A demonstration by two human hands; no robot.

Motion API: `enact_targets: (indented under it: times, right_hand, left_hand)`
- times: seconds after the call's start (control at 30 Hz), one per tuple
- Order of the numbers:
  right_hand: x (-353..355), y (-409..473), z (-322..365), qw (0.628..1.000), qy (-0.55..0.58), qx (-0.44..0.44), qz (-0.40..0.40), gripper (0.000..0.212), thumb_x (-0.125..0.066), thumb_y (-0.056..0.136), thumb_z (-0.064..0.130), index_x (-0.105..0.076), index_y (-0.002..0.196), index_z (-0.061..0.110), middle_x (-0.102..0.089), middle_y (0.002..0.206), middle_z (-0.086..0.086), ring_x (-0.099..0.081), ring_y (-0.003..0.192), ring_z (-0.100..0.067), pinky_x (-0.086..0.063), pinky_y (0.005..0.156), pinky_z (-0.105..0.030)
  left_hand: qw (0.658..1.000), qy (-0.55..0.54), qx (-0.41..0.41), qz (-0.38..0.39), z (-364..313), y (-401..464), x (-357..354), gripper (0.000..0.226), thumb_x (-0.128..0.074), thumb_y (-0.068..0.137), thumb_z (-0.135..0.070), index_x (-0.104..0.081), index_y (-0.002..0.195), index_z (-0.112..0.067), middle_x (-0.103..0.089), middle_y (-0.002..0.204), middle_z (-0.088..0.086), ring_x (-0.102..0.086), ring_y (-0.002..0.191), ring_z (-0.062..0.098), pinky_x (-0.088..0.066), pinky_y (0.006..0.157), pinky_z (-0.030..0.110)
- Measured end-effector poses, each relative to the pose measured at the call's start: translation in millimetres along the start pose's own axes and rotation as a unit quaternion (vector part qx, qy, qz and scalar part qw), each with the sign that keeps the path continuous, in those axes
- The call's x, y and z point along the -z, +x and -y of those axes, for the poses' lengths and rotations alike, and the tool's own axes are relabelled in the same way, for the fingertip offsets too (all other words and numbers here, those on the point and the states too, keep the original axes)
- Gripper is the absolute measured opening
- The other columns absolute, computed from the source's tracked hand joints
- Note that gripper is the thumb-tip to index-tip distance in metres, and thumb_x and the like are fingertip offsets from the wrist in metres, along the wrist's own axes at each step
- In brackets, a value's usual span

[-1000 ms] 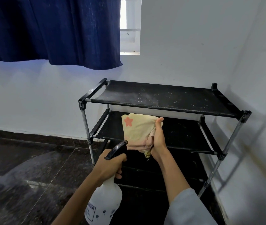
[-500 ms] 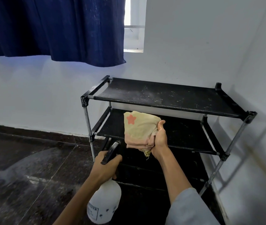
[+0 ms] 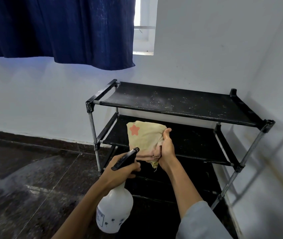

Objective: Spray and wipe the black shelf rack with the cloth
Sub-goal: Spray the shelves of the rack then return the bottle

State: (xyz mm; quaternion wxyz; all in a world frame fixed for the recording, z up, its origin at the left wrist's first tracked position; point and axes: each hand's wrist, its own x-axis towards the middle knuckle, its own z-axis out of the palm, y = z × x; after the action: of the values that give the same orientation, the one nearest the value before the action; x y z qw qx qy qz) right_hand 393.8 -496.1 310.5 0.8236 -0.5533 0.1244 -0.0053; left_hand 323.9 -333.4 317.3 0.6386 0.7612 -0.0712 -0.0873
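Here, the black shelf rack (image 3: 180, 104) is standing in the corner of the room, its back against a white wall (image 3: 215, 49) and its right end close to the side wall. Pale specks and a dusty film are showing across its top tier. The left hand (image 3: 121, 171) is gripping the black trigger head of a white spray bottle (image 3: 115, 211), fingers wrapped round the neck, nozzle pointing up and toward the rack. The bottle body is hanging below the fist, tilted. The right hand (image 3: 167, 150) is clutching a bunched yellowish cloth (image 3: 145, 137) with a pink star on it, holding it up in front of the middle tier, just beside the nozzle. A dark blue curtain (image 3: 58, 28) is hanging over the window (image 3: 145, 31) at upper left. The dark speckled floor (image 3: 25, 178) is lying below.
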Motion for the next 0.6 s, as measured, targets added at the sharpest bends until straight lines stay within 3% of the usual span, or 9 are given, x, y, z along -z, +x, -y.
enact_targets:
  times: [0.1,0.17,0.3,0.4,0.5,0.6]
  right_hand:
    - [-1.8,-0.2,-0.9,1.000,-0.004,0.009,-0.009,0.088,-0.019,0.095,0.064,-0.049,0.026,0.019,-0.032,0.027,0.002,-0.046,0.041,-0.016,-0.053,0.068,-0.027]
    - [-2.8,0.5,-0.9,1.000,0.000,0.011,-0.014,0.078,-0.022,0.094,0.065,-0.059,0.044,0.018,-0.036,0.029,0.002,-0.051,0.049,-0.019,-0.054,0.068,-0.029]
    - [-0.8,5.2,-3.4,0.999,-0.018,0.023,-0.023,0.069,-0.023,0.095,0.064,-0.061,0.077,0.009,-0.045,0.032,0.002,-0.058,0.049,-0.014,-0.054,0.065,-0.028]
    - [-0.6,6.6,-5.0,0.999,-0.031,0.019,-0.011,0.070,-0.022,0.095,0.065,-0.062,0.077,0.009,-0.050,0.048,-0.007,-0.055,0.054,-0.021,-0.055,0.066,-0.030]
    - [-2.0,4.4,-3.7,0.999,-0.036,0.020,-0.005,0.068,-0.021,0.098,0.061,-0.064,0.079,0.011,-0.056,0.070,-0.023,-0.060,0.073,-0.039,-0.055,0.069,-0.030]
    - [-2.1,4.8,-4.3,0.999,-0.037,0.030,-0.002,0.072,-0.020,0.096,0.063,-0.066,0.081,0.009,-0.052,0.059,-0.011,-0.063,0.064,-0.023,-0.054,0.082,-0.036]
  left_hand:
    - [0.999,0.027,-0.022,-0.018,-1.5,-0.8,-2.5,0.022,-0.062,0.090,-0.027,-0.061,0.073,-0.012,-0.059,0.060,0.005,-0.059,0.058,0.016,-0.048,0.049,0.028]
    - [0.998,0.039,-0.025,-0.038,-1.2,0.2,-5.5,0.036,-0.062,0.089,-0.033,-0.057,0.062,-0.010,-0.053,0.054,0.008,-0.051,0.050,0.022,-0.041,0.042,0.026]
    - [0.998,0.067,-0.016,-0.004,-3.1,0.2,-9.4,0.041,-0.063,0.087,-0.038,-0.060,0.067,-0.002,-0.053,0.057,0.012,-0.051,0.050,0.023,-0.041,0.041,0.024]
    - [0.998,0.044,-0.035,0.014,-5.0,-2.1,-6.6,0.032,-0.064,0.087,-0.033,-0.063,0.081,-0.002,-0.060,0.065,0.008,-0.058,0.060,0.014,-0.043,0.044,0.024]
    - [0.999,0.027,-0.025,-0.011,-6.0,-2.1,-5.9,0.030,-0.063,0.088,-0.032,-0.060,0.075,-0.005,-0.053,0.063,0.010,-0.052,0.055,0.016,-0.041,0.042,0.024]
    - [0.999,0.032,-0.002,-0.042,-5.3,-0.2,-7.9,0.038,-0.064,0.087,-0.035,-0.056,0.073,0.000,-0.045,0.061,0.013,-0.044,0.049,0.020,-0.039,0.041,0.023]
